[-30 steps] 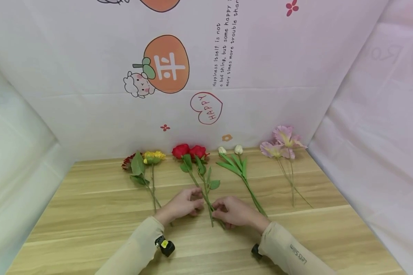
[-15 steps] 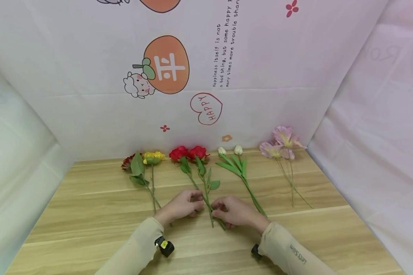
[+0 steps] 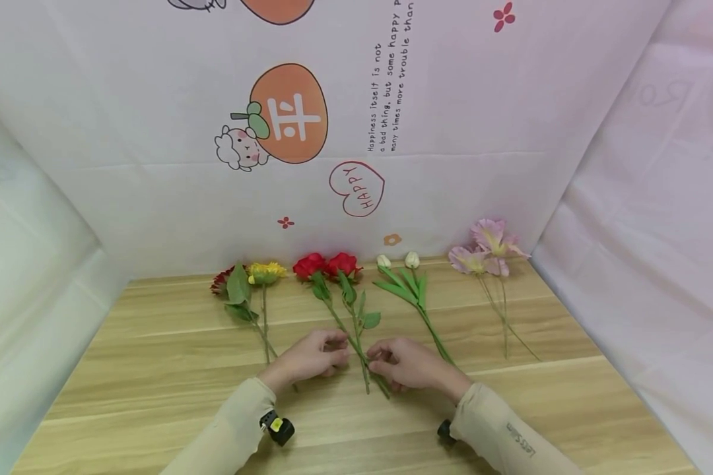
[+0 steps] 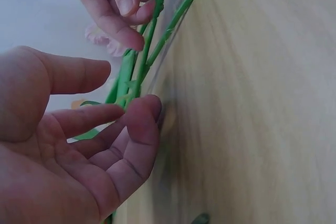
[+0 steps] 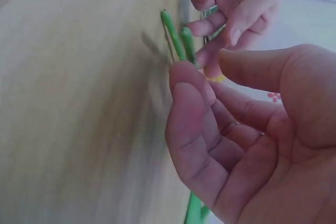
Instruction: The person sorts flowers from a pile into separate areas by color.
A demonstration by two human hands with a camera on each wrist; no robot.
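Two red roses, the left rose [image 3: 310, 266] and the right rose [image 3: 342, 264], lie on the wooden table [image 3: 172, 409] with their stems crossing near the cut ends. Left of the crossing is my left hand [image 3: 311, 357], its fingers loosely bent. On the other side my right hand [image 3: 412, 364] rests close by the stem ends. Both wrist views show a gap between thumb and fingers, with nothing pinched. The green rose stems [image 4: 152, 35] pass just beyond my left fingertips; whether any finger touches them I cannot tell.
To the left lie a dark red flower [image 3: 220, 280] and a yellow flower [image 3: 265, 272], stems crossed. White tulips [image 3: 412, 260] lie right of the roses, and pink-purple flowers [image 3: 490, 247] farther right. A printed white cloth [image 3: 451, 132] rises behind the table.
The left rose's head has shifted slightly left and toward me. Lately my left hand has drawn a little left and my right hand a little right, away from the stems.
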